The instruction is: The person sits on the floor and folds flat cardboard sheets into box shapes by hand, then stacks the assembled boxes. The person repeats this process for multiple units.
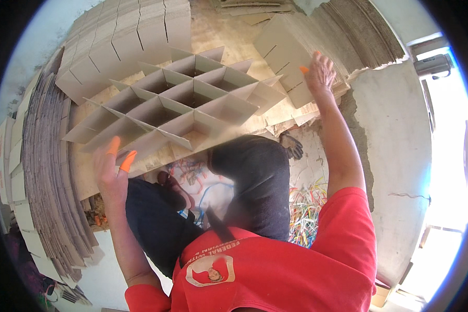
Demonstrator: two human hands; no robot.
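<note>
A cardboard divider grid of interlocked slotted strips stands on the wooden board in front of me, its cells facing up. My left hand is at its near left corner, orange covers on two fingertips. Those fingers are apart, with nothing visibly gripped; whether they touch the cardboard I cannot tell. Off to the right, my right hand is over a stack of slotted cardboard sheets. It also wears orange fingertip covers. Its thumb stands away from the partly bent fingers, and no sheet shows between them.
Behind the grid at left rises another stack of slotted sheets. Tall cardboard piles line the left side and the far right. The wooden board lies underneath. Coloured straps litter the floor near a dark glove.
</note>
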